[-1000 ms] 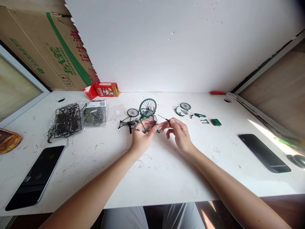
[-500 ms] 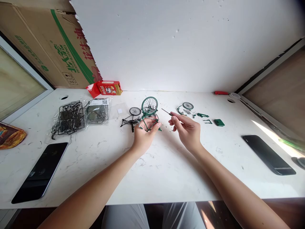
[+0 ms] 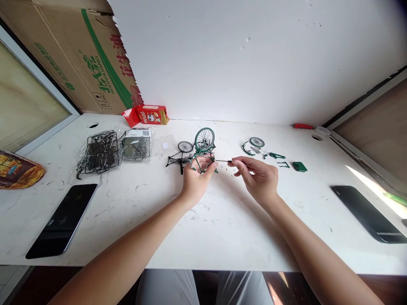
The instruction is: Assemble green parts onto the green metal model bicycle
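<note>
My left hand [image 3: 196, 178] is closed around the frame of a small green model bicycle [image 3: 204, 140], whose spoked wheel points up and away. Between the thumb and fingers of my right hand [image 3: 259, 174] is a thin screwdriver [image 3: 225, 161]. Its shaft points left, and the tip meets the bicycle near my left thumb; the exact contact spot is too small to make out. Just behind my left hand lies a black bicycle part with a wheel [image 3: 185, 147]. Loose green parts [image 3: 277, 156] and a spare wheel [image 3: 257, 142] rest beyond my right hand.
Bagged black part frames [image 3: 101, 153] lie at the left, near a red box [image 3: 152, 115]. One phone [image 3: 63, 220] is at the left and another [image 3: 369, 214] at the right. A green block [image 3: 299, 166] and a red tool [image 3: 303, 126] sit farther right.
The screwdriver has swung from pointing up-left to nearly level, and its tip now reaches the bicycle beside my left thumb. The whole view has shifted slightly.
</note>
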Tool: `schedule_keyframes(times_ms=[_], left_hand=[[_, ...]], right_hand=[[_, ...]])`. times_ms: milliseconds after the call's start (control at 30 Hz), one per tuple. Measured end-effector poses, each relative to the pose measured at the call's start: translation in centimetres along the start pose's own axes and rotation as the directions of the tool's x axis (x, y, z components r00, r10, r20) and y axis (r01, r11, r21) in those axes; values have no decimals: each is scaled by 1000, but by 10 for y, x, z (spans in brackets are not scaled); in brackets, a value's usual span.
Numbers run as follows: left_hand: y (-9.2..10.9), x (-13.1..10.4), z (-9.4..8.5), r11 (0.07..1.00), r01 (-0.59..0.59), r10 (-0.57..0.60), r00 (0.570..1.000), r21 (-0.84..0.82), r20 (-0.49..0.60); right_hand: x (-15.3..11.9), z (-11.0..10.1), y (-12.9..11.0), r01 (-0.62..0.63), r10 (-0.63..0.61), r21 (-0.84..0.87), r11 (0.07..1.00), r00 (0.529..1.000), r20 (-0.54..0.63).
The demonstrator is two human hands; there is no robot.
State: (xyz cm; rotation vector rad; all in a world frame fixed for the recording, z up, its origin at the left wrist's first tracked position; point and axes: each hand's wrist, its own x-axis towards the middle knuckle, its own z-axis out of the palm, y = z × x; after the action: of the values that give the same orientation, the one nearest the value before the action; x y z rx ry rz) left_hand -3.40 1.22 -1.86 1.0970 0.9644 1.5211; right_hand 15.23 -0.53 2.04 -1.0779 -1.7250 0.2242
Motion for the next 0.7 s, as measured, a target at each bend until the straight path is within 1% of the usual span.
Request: schedule_keyframes(times_ms=[167,400,500,567,633,700], left_hand=[[0,-1,0,1000,-9,9,1000,5,-2],[-5,1,-1,1000,-19,19,1000,21,5],[-5,1,-2,996,-58,58,998,71,4],[-3,2,-4,982,-117,118,993,145,2],[-2,2,-6,959,-174,179,984,226,-2],[-2,3,-8,936,-205,217,976,285,-9]], right_hand=[[0,0,-1,7,-6,-17,1000,1000,12],[0,1,-2,15,-14,-62,998,1000,17],[0,0,-2,88,-86,-122,989,996,19],[0,-2,-1,167,-161,-170,971,986,46],[0,-4,1,229,-211,-184,956,971,110],[0,-6,2,280,-247,-169,945,950,191]])
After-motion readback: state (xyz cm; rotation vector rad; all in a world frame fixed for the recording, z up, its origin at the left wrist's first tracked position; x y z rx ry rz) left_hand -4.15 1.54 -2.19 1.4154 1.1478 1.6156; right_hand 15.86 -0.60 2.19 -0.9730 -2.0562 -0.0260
